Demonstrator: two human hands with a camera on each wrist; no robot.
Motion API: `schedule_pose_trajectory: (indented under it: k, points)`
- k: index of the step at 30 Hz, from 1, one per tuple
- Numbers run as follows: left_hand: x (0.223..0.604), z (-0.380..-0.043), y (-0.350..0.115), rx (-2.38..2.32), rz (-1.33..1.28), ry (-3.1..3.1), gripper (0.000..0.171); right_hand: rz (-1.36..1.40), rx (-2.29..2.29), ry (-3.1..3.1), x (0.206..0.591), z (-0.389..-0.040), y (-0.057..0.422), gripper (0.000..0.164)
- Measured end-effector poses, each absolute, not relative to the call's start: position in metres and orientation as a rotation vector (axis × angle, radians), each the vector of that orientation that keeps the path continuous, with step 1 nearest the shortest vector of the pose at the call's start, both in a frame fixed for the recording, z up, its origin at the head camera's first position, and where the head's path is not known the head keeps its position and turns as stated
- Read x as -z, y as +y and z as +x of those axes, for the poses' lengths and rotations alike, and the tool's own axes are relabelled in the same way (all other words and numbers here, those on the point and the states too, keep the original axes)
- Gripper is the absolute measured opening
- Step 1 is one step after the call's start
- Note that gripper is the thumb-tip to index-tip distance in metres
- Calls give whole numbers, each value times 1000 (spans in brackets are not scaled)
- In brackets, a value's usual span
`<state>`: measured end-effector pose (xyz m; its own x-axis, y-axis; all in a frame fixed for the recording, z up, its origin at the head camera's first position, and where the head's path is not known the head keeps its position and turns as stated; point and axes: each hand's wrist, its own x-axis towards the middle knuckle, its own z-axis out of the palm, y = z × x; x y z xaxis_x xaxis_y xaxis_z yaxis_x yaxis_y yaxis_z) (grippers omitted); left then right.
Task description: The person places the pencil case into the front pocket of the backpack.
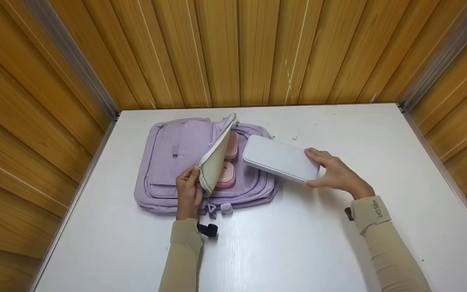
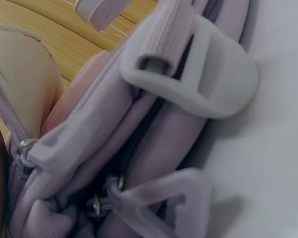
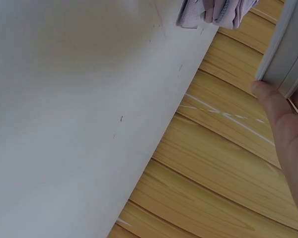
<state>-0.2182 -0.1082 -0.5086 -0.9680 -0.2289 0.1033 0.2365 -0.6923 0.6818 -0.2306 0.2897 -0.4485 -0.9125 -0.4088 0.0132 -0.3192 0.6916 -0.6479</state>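
Observation:
A lilac backpack (image 1: 168, 162) lies flat on the white table, its front pocket unzipped. My left hand (image 1: 188, 188) pinches the edge of the raised pocket flap (image 1: 213, 162), whose pale lining shows. Inside the pocket are two pink rounded cases (image 1: 226, 174), partly hidden by the flap. My right hand (image 1: 337, 174) grips one end of a flat white box (image 1: 280, 158) between thumb and fingers. The box is held above the table, its far end over the pocket's right side. In the left wrist view, a zipper pull (image 2: 164, 198) and a pale plastic buckle (image 2: 208, 69) hang at the bag's side.
The white table (image 1: 282, 251) carries the bag. Wooden plank walls (image 1: 253, 52) stand behind it and at both sides, with metal posts at the corners. A strap end with a pale buckle (image 1: 226, 208) lies on the table by the bag's near side.

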Motion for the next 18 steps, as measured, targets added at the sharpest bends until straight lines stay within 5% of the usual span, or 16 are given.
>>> schedule_pose_trajectory:
  k: [18]
  points:
    - [503, -220, -107, 2677, 6, -1073, 3, -797, 1007, 2694, 449, -233, 250, 94]
